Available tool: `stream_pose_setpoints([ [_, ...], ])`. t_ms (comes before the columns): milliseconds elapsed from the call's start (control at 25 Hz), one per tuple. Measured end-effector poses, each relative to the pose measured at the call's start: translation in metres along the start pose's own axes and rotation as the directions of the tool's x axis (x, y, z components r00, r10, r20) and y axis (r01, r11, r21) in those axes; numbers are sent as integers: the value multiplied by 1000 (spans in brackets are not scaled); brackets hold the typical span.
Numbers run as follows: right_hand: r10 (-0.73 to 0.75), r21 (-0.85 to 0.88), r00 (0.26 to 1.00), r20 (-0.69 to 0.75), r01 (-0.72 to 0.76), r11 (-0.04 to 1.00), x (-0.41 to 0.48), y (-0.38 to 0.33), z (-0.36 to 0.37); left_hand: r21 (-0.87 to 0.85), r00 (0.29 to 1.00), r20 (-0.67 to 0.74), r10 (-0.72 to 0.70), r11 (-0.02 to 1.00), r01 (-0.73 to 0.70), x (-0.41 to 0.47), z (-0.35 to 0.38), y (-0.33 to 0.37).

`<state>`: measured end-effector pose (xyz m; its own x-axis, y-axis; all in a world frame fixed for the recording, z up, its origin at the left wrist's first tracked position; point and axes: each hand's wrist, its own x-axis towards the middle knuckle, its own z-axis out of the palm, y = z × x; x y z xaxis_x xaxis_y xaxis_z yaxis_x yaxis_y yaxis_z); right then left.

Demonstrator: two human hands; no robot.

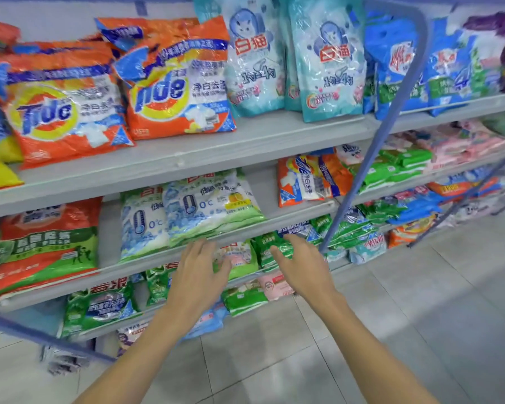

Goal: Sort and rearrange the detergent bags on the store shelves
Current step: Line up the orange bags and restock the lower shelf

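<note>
All positions are referenced to the middle shelf (108,243). Above it, the orange Tide bags (178,88) stand slumped, one leaning on the other. On it, the two green-and-white 0°C bags (213,205) lie tilted, their lower edges right at the front lip. Directly below it, a small green bag (267,249) and a small pink-and-white bag (239,255) stand packed side by side among other small packs. The left hand (199,275) and the right hand (301,266) hover in front of the lip, the fingers of each straight, spread apart and holding nothing. The left thumb overlaps the pink-and-white bag and the right fingertips overlap the green one, but contact cannot be confirmed.

Probable hazards:
- A bag lifted out from below the middle shelf may strike the lip or nudge the 0°C bags, which would slide off onto the tiled floor (420,316).
- The glossy film is likely slippery, so a shallow pinch may let a bag slip.
- The packing is tight, so drawing one pack out may drag its neighbours out with it.
</note>
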<state>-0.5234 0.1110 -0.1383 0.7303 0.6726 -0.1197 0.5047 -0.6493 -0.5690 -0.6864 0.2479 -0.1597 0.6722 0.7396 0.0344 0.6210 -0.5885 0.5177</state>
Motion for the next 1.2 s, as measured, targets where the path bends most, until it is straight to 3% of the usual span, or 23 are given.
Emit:
stream_pose_setpoints([
  [280,122,123,992,38,-126,984,85,79,-32,4,995,93,-31,1000,31,78,72,70],
  [520,216,309,968,126,-245,919,197,137,-44,66,994,52,-92,994,88,202,138,127],
  [640,285,508,933,218,-358,783,244,145,-38,81,988,65,-139,988,134,259,169,133],
  [720,330,646,904,274,-427,633,269,147,-30,67,976,96,-196,979,190,292,193,132],
  [840,387,748,850,357,-508,428,296,151,-12,-92,962,91,-258,959,266,330,222,129],
  [960,376,728,801,466,-589,351,305,154,-3,-431,905,171,-390,796,425,365,233,125],
  [1040,315,759,807,500,-583,290,305,158,1,-495,866,235,-441,713,497,387,235,124],
  [1120,299,830,845,442,-512,221,305,161,6,-526,848,317,-424,665,530,403,237,127],
  [1200,326,882,878,352,-428,199,303,162,8,-605,800,441,-407,524,600,410,236,129],
])
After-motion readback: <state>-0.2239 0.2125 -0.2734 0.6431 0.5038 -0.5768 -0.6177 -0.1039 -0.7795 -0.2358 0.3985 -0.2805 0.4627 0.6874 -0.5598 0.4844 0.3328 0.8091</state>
